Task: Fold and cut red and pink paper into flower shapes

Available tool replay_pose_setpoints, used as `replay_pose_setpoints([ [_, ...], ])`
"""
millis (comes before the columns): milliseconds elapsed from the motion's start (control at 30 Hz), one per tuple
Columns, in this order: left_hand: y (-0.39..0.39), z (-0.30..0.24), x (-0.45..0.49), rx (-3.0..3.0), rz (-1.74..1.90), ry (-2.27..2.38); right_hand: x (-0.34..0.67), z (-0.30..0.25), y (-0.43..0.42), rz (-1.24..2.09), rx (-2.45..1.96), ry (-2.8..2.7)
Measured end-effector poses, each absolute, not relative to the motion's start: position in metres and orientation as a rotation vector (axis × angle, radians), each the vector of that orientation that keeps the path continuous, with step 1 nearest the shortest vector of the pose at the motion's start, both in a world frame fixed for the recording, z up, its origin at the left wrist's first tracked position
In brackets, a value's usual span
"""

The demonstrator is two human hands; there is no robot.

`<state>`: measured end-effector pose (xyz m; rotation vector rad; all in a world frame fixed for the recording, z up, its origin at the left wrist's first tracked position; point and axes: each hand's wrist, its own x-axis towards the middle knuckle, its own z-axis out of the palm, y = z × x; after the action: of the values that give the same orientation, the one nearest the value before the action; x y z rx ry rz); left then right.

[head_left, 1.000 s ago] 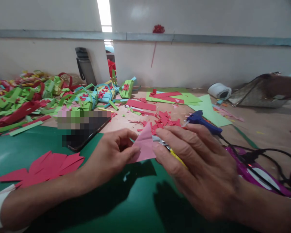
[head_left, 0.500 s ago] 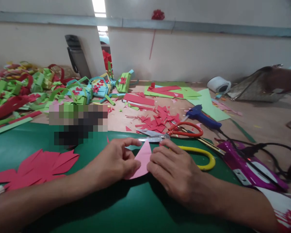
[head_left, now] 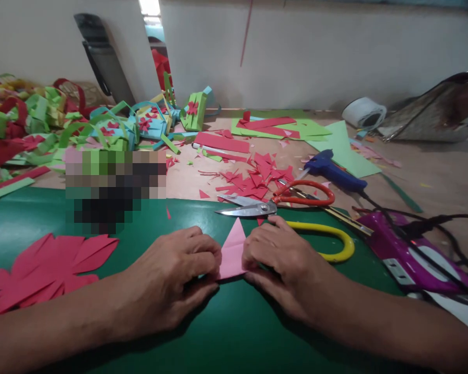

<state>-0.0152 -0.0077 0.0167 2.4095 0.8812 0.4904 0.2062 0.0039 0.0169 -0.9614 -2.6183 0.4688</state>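
Observation:
A pink folded paper triangle (head_left: pixel 233 250) lies on the dark green sheet (head_left: pixel 226 322) near the front of the table. My left hand (head_left: pixel 171 275) presses its left edge with curled fingers. My right hand (head_left: pixel 283 262) pins its right edge, fingers bent and pressed down. Just beyond the triangle lie scissors (head_left: pixel 275 205) with one red and one yellow handle loop, untouched.
A red paper flower cut-out (head_left: pixel 42 270) lies at left. Red scraps (head_left: pixel 257 179), a blue glue gun (head_left: pixel 333 174), a purple tool (head_left: pixel 409 254) with black cables, a tape roll (head_left: pixel 364 112) and a heap of coloured paper strips (head_left: pixel 42 130) surround the work spot.
The pink triangle came down from the air onto the green sheet and both hands moved nearer to me. My right hand let go of the scissors, which now lie on the table.

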Motion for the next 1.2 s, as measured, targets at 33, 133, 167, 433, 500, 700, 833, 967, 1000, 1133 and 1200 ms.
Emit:
replay_pose_setpoints([
  [33,-0.008,0.016,-0.014,2.391,0.511,0.901,0.206,0.017,0.004,0.515,-0.98,-2.628],
  [133,-0.011,0.017,-0.013,2.31,0.517,0.959,0.205,0.018,0.004,0.569,-1.003,-2.64],
  [167,-0.012,0.017,-0.013,2.284,0.51,0.979,0.204,0.017,0.004,0.565,-1.011,-2.637],
  [433,-0.017,0.019,-0.009,2.236,0.531,1.149,0.198,0.019,0.006,0.416,-1.058,-2.686],
  [500,-0.018,0.019,-0.008,2.24,0.52,1.194,0.197,0.02,0.007,0.378,-1.068,-2.712],
  [700,-0.017,0.018,-0.006,2.224,0.48,1.26,0.194,0.022,0.01,0.347,-1.083,-2.758],
  [833,-0.016,0.017,-0.009,2.189,0.477,1.271,0.194,0.025,0.011,0.339,-1.075,-2.771],
  [967,-0.015,0.019,-0.011,2.155,0.46,1.221,0.193,0.026,0.011,0.32,-1.07,-2.78],
  [1000,-0.014,0.02,-0.012,2.143,0.439,1.209,0.193,0.026,0.011,0.318,-1.073,-2.782],
  [1133,-0.014,0.022,-0.013,2.134,0.405,1.212,0.192,0.027,0.012,0.317,-1.083,-2.791],
  [1200,-0.014,0.021,-0.013,2.161,0.427,1.228,0.192,0.027,0.013,0.314,-1.074,-2.788],
])
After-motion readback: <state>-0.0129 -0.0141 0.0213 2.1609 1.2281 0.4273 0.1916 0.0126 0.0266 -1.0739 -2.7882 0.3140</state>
